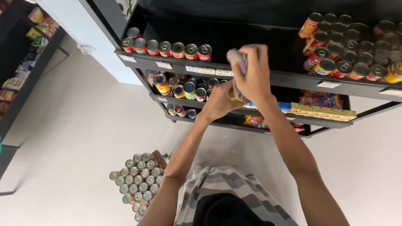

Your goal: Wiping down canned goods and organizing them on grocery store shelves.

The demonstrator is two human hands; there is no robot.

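Both hands are up at the top shelf: right hand wrapped around a can, left hand gripping another can underneath. I'd slide each in upright beside the can row, label outward.

White tiled floor, black shelving, pale wall

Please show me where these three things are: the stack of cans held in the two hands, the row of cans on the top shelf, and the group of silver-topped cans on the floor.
Blurred stack of cans (237, 62), head view: upper can's side.
Row of red-labelled cans (178, 50), head view: lid of a middle can.
Group of silver-topped cans (140, 182), head view: centre lid.
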